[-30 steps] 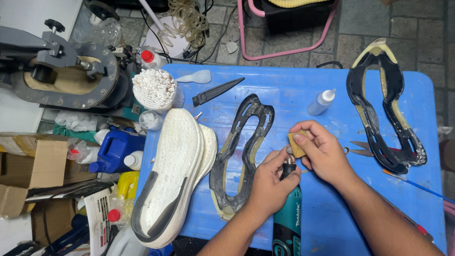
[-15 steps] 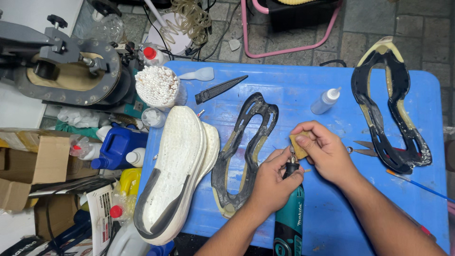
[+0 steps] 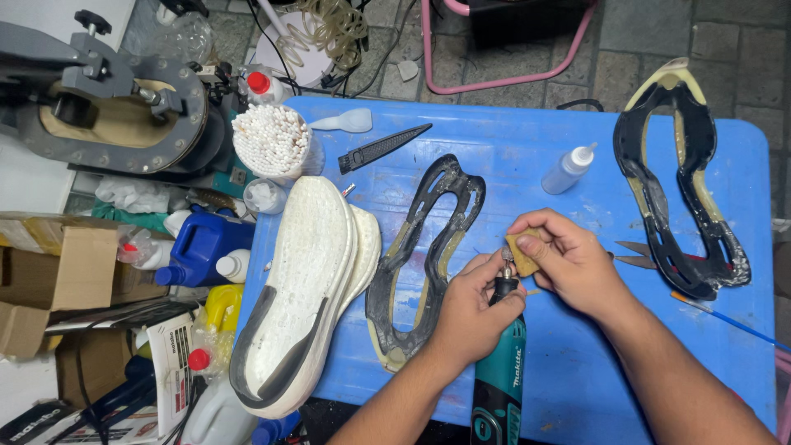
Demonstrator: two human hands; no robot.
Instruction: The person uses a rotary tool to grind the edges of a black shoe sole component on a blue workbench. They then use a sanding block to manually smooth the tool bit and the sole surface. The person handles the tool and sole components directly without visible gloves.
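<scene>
My left hand (image 3: 476,309) grips the nose of a teal and black rotary tool (image 3: 498,375), which points up toward a small tan block (image 3: 524,251). My right hand (image 3: 568,259) pinches that block right at the tool's tip. Just left of my hands a black, hollowed-out shoe outsole (image 3: 420,247) lies flat on the blue table (image 3: 494,140). Further left, a pair of white shoes (image 3: 309,288) rests sole up. A second black outsole (image 3: 677,177) lies at the table's right end.
A clear squeeze bottle (image 3: 567,169), a black ridged strip (image 3: 383,148) and a cup of white swabs (image 3: 272,142) stand at the back. Scissors (image 3: 634,254) lie right of my right hand. A grey press (image 3: 107,103), blue jug (image 3: 198,243) and cardboard boxes (image 3: 58,268) crowd the floor left.
My hands stay together at the tool tip with the block. The view has shifted slightly, nothing else on the table has moved.
</scene>
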